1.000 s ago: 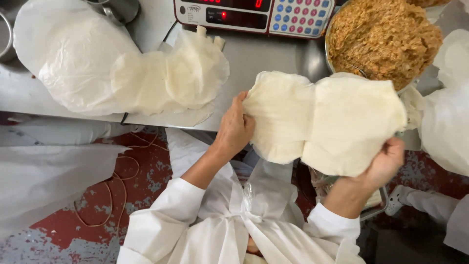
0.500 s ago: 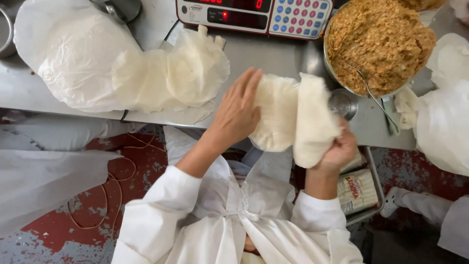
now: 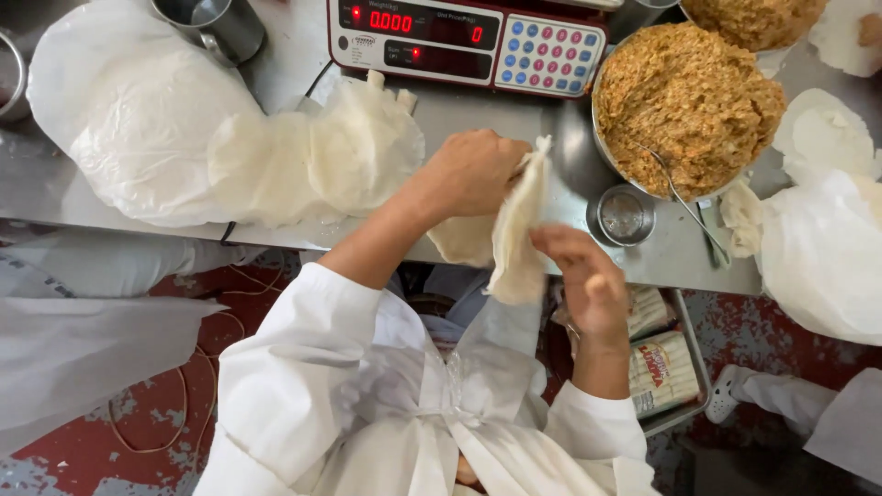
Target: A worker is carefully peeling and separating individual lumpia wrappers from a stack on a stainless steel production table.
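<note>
Both hands work one thin pale dough sheet (image 3: 514,234) over the steel table (image 3: 478,110) edge: the left hand (image 3: 473,173) pinches its top, the right hand (image 3: 583,276), fingers half curled, touches its hanging edge. Folding seems to be the step in hand; next calls for a flat lay beside the filling bowl (image 3: 689,92) and scale (image 3: 464,41).

Cream pastry sheet (image 3: 516,241); golden-brown shredded filling (image 3: 689,101); grey steel bench (image 3: 459,119); scale (image 3: 469,41) with red digits, blue keys; mottled red floor (image 3: 156,404).
</note>
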